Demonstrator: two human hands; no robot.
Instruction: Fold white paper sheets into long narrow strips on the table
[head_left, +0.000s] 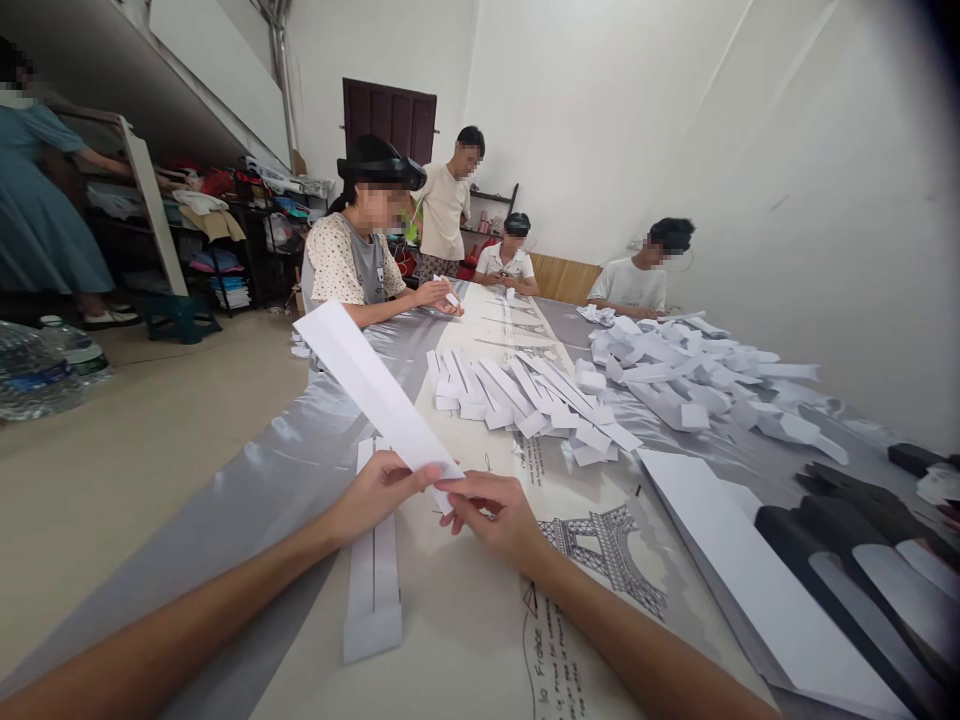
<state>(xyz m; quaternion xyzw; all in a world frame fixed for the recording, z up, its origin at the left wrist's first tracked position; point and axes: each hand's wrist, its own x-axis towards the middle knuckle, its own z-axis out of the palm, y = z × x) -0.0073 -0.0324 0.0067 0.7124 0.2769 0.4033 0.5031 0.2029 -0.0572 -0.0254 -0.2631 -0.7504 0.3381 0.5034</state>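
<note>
My left hand (386, 492) grips a long white folded paper strip (367, 378) near its lower end, thumb on top. At that same end, my right hand (491, 510) pinches the strip's edge between thumb and fingers. The strip slants up and to the left, its far end raised off the table. Beneath my left hand lies another white paper piece (373, 575) with a dark slit along its middle and a folded flap at the near end. My left wrist partly covers it.
Several similar folded papers (517, 390) lie ahead on the printed tablecloth (450, 640). A larger heap of white papers (675, 365) is at the right. A stack of flat sheets (750, 560) lies nearer, beside dark objects (840, 560). Other people sit and stand around the table.
</note>
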